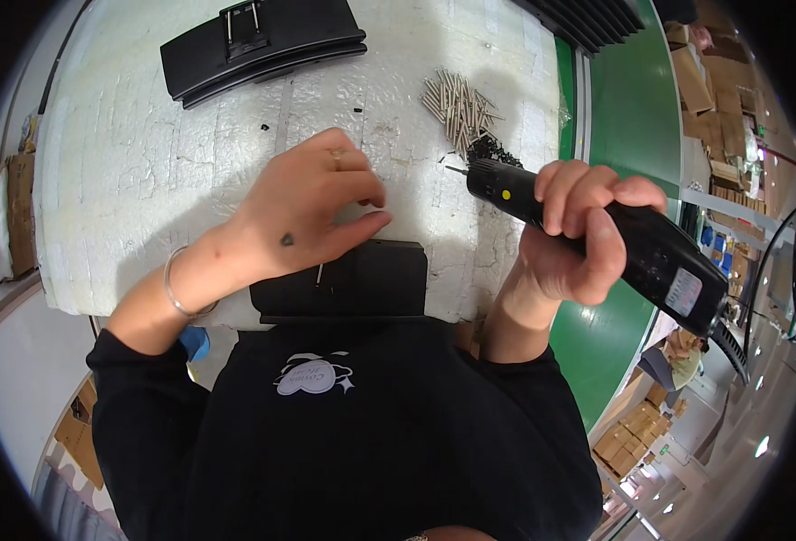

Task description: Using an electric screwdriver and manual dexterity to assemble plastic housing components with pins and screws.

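The right hand [583,230] wraps the screwdriver [655,251], likely stiff, heavy, best held mid-body; the left hand [308,198] curls half-open, visibly holding nothing.

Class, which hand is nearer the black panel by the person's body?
Left. The left hand is at the far edge of the black panel, contact unclear; the right hand is off to its right, gripping a power tool.
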Demonstrator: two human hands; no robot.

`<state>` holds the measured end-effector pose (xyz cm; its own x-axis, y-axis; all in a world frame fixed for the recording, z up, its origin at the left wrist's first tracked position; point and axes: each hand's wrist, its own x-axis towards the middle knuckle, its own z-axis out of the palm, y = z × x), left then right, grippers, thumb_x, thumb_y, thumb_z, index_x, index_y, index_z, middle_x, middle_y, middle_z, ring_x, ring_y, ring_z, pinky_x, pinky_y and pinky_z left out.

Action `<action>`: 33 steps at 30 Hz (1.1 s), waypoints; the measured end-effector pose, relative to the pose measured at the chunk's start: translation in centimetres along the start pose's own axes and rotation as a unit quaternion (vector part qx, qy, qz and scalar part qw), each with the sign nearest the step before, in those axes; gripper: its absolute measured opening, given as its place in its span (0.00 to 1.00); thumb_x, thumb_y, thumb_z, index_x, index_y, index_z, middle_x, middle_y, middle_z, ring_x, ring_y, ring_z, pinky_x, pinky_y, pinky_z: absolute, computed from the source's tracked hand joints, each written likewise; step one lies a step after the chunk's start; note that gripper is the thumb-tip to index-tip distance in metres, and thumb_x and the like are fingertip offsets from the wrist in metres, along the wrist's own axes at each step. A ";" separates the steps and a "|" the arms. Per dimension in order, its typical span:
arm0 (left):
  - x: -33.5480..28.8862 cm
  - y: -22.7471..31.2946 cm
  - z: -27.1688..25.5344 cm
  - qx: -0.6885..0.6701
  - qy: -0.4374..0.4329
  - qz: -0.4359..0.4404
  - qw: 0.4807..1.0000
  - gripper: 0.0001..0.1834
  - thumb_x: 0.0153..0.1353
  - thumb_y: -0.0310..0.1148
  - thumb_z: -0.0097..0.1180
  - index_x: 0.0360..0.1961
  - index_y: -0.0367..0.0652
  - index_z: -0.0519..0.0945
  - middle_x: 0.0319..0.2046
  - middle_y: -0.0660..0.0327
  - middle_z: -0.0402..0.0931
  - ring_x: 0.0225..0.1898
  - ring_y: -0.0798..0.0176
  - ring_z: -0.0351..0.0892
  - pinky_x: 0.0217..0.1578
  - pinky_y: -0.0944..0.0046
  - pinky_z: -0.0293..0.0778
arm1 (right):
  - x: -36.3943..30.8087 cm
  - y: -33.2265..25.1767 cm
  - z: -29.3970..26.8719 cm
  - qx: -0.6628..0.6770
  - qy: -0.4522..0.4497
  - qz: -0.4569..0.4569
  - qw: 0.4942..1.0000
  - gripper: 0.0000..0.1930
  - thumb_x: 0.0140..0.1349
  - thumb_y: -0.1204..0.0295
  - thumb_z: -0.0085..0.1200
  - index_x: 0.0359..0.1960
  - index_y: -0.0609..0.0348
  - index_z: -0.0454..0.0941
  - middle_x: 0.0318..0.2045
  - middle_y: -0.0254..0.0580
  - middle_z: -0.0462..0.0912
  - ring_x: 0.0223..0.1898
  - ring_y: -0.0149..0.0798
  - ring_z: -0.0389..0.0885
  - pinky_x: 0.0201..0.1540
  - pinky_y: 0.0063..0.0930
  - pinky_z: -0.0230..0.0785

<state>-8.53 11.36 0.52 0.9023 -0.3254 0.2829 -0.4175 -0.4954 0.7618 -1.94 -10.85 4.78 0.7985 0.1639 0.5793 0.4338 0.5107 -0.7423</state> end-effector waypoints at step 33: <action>4.7 -0.6 2.6 0.009 0.007 0.157 0.987 0.09 0.49 0.30 0.67 0.32 0.44 0.82 0.32 0.64 0.78 0.40 0.56 0.76 0.39 0.60 0.75 | -0.5 -4.0 1.2 -0.047 -0.138 -0.022 0.989 0.15 0.55 0.72 0.57 0.41 0.48 0.65 0.15 0.24 0.71 0.13 0.22 0.68 0.18 0.18 0.65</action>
<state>-4.31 8.04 -0.08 0.7291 -0.4537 0.5125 -0.6791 -0.3860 0.6243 -4.55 -11.95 7.89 0.6398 0.3737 0.6716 0.5124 0.4439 -0.7351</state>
